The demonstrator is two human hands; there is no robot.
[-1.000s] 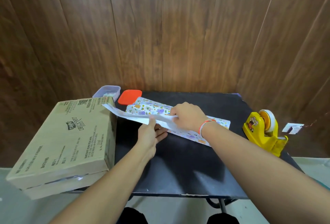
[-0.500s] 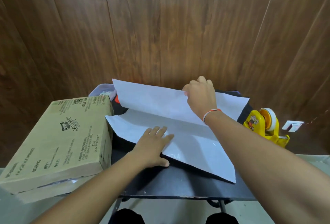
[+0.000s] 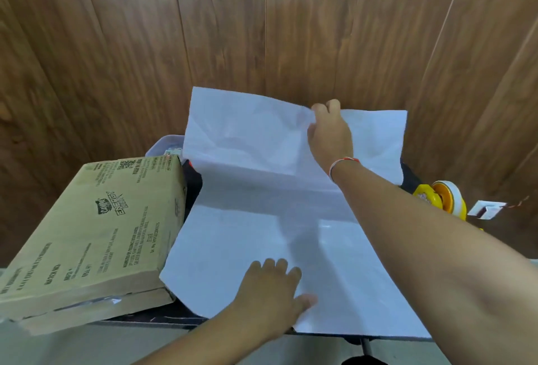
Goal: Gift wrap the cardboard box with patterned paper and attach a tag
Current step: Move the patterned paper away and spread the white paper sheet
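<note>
Wrapping paper (image 3: 262,236) lies white side up across the dark table (image 3: 163,316).
Left hand (image 3: 270,292) presses it flat, fingers straight; right hand (image 3: 330,131) pinches the raised far edge; cardboard box (image 3: 96,228) sits just left.

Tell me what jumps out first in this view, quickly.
The big wrapping paper lies white side up across the table, its far part lifted by the right hand while the left hand presses the near part flat. The cardboard box waits at left.
</note>
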